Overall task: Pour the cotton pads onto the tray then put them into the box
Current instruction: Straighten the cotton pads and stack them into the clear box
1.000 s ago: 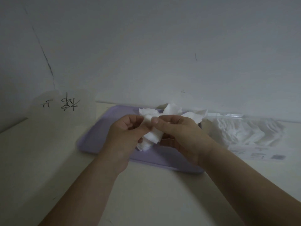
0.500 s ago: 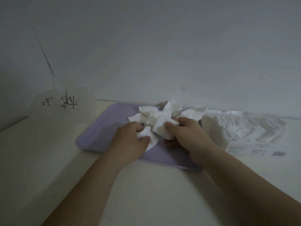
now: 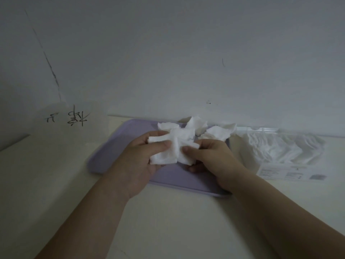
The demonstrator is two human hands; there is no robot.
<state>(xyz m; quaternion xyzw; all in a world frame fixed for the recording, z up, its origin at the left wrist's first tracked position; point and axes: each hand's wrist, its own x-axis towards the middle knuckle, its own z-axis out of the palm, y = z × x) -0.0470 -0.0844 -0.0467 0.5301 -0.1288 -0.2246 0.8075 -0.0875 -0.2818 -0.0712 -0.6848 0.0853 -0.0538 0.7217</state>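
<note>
Head view, dim and slightly soft: two bare forearms reach in from the bottom edge over a pale bench (image 3: 168, 225). The left hand (image 3: 140, 163) grips a bunch of white cotton pads (image 3: 166, 153), thumb pressed across the top of them. The right hand (image 3: 211, 159) pinches the same bunch from the other side, thumb and curled fingers closed on its edge. The bunch is held just above a lilac tray (image 3: 112, 152), whose near right corner is hidden behind the right wrist.

More loose pads (image 3: 217, 133) lie crumpled at the far side of the tray, against the wall (image 3: 186, 53); how many there are cannot be told, since they overlap and blur together.

Just right of the tray sits a clear box (image 3: 280, 146) (its walls are nearly invisible, and only white rumpled contents and a thin top rim show). A white label (image 3: 291, 171) lies along its near side, its print too small to read.

At the left, a sheet of paper (image 3: 69, 126) with dark handwritten marks leans on the wall. Above it, a thin dark crack (image 3: 50, 66) runs up the wall.
</note>
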